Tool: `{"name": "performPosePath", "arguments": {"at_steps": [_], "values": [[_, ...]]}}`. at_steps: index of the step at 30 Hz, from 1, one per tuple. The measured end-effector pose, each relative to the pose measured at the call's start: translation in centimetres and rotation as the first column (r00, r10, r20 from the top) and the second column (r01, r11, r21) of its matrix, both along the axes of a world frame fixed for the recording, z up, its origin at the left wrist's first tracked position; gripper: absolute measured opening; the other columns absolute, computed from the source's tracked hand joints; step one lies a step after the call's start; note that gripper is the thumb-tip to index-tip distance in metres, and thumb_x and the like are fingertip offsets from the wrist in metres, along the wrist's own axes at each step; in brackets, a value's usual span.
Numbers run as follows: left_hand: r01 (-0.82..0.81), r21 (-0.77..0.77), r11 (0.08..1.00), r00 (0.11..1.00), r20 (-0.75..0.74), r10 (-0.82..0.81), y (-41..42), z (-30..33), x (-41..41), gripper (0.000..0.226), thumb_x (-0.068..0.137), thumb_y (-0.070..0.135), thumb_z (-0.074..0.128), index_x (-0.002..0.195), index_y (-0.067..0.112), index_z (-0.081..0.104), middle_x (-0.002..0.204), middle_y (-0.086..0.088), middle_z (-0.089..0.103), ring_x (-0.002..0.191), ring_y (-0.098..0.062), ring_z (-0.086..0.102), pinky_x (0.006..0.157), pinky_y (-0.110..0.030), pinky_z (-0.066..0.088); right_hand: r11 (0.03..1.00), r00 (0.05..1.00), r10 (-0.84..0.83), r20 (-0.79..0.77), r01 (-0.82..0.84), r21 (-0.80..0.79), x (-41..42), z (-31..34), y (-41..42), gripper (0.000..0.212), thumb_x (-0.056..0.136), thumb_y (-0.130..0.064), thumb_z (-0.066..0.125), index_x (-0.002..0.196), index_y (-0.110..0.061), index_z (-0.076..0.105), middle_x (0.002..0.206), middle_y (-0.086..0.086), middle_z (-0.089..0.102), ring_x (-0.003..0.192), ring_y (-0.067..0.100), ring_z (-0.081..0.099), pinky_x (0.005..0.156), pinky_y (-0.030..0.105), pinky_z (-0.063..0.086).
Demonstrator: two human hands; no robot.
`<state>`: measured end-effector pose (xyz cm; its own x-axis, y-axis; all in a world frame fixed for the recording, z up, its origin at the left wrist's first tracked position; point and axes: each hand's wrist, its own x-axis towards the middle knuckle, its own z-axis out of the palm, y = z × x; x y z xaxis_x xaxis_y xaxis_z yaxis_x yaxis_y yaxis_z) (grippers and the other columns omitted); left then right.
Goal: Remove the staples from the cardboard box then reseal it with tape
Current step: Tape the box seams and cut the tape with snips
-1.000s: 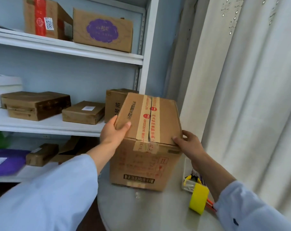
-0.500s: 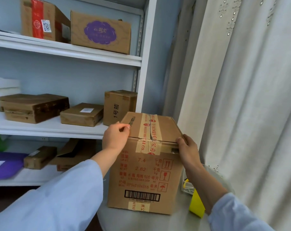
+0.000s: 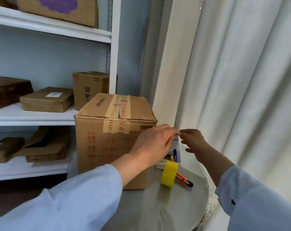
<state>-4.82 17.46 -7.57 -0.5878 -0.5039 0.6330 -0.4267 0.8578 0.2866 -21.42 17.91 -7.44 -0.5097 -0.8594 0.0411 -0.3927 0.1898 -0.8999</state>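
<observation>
Both hands off the box (image 3: 108,130) — left hand (image 3: 155,144), right hand (image 3: 194,141), fingertips nearly meeting.

A round, pale grey surface (image 3: 166,210) carries the taped cardboard box (image 3: 108,147) upright at its far left. Just right of the box a yellow tape roll (image 3: 169,173) stands on edge, an orange utility knife (image 3: 184,179) beside it, a clear tray (image 3: 174,153) behind.

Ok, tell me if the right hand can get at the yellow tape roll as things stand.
Probably yes: the right hand hovers above the tape roll, which stands exposed on the table, with nothing between them.
</observation>
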Motion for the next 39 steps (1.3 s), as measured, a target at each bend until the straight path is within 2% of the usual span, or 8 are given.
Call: {"name": "performPosePath", "arguments": {"at_steps": [4,9,16,23,27,32,36,39], "values": [[-0.088,0.422,0.902,0.990,0.139,0.032,-1.3,-3.7,-3.4,0.034,0.098,0.024,0.046,0.131,0.021,0.052,0.127,-0.002,0.060,0.113,-0.020,0.056,0.093,-0.033,0.047,0.976,0.995,0.005,-0.095,0.016,0.218,-3.1,-4.9,-0.5,0.027,0.089,-0.002,0.050,0.108,0.012,0.064,0.083,0.015,0.052,0.079,0.024,0.046,0.060,0.027,0.031],[-0.192,0.662,0.725,0.970,0.240,0.037,-3.9,-7.8,-5.9,0.044,0.100,0.033,0.042,0.140,0.014,0.039,0.141,-0.008,0.046,0.127,-0.024,0.045,0.103,-0.033,0.039,0.918,0.974,0.085,-0.212,0.006,0.397,-5.3,-9.7,-2.2,0.027,0.093,-0.008,0.051,0.108,0.011,0.065,0.094,0.022,0.064,0.076,0.025,0.053,0.063,0.028,0.040],[-0.282,0.773,0.568,0.958,0.255,0.130,-6.1,-10.7,-9.0,0.048,0.100,0.037,0.040,0.139,0.011,0.038,0.145,-0.012,0.041,0.131,-0.027,0.041,0.104,-0.033,0.037,0.842,0.880,0.218,-0.421,0.049,0.537,-6.5,-13.4,-2.8,0.029,0.094,-0.018,0.054,0.121,-0.009,0.054,0.119,0.011,0.060,0.107,0.026,0.059,0.094,0.035,0.049],[-0.230,0.823,0.520,0.965,0.124,0.230,-5.6,-11.8,-8.5,0.027,0.088,0.042,0.060,0.098,0.020,0.049,0.110,-0.002,0.057,0.107,-0.020,0.055,0.088,-0.032,0.047,0.872,0.897,0.234,-0.375,-0.024,0.489,-6.3,-15.6,-2.4,0.008,0.087,-0.022,0.060,0.083,-0.015,0.061,0.086,0.009,0.059,0.085,0.023,0.059,0.070,0.025,0.041],[-0.097,0.943,0.320,0.970,0.017,0.243,-4.8,-11.7,-8.1,0.028,0.083,0.035,0.070,0.089,0.021,0.046,0.110,-0.009,0.058,0.101,-0.027,0.061,0.082,-0.040,0.056,0.895,0.887,0.296,-0.355,-0.127,0.428,-6.2,-14.8,-2.2,0.013,0.090,-0.022,0.061,0.098,-0.013,0.065,0.093,0.008,0.066,0.083,0.016,0.056,0.072,0.025,0.044],[0.118,0.989,0.086,0.936,-0.140,0.324,-3.4,-12.2,-7.9,0.066,0.077,0.007,0.075,0.129,0.016,0.037,0.124,-0.014,0.056,0.106,-0.028,0.061,0.087,-0.042,0.053,0.885,0.851,0.389,-0.352,-0.240,0.399,-6.0,-12.3,-1.4,0.016,0.085,-0.023,0.067,0.096,-0.022,0.055,0.084,-0.001,0.060,0.078,0.014,0.057,0.072,0.026,0.050],[0.284,0.959,0.000,0.907,-0.269,0.325,-2.2,-11.3,-6.9,0.070,0.081,0.006,0.072,0.137,0.019,0.034,0.100,-0.011,0.068,0.068,-0.017,0.070,0.059,-0.029,0.057,0.859,0.803,0.469,-0.367,-0.319,0.400,-5.5,-9.4,-0.7,0.036,0.075,-0.020,0.078,0.108,-0.018,0.065,0.091,-0.001,0.056,0.085,0.014,0.054,0.073,0.025,0.047],[0.333,0.942,-0.034,0.906,-0.310,0.287,-1.4,-10.0,-5.4,0.059,0.082,0.000,0.069,0.131,0.015,0.039,0.086,-0.017,0.069,0.059,-0.023,0.068,0.063,-0.036,0.058,0.792,0.763,0.575,-0.296,-0.427,0.436,-4.7,-6.5,0.4,0.019,0.074,-0.011,0.078,0.077,-0.022,0.063,0.068,-0.006,0.055,0.063,0.006,0.051,0.058,0.021,0.048]]}}
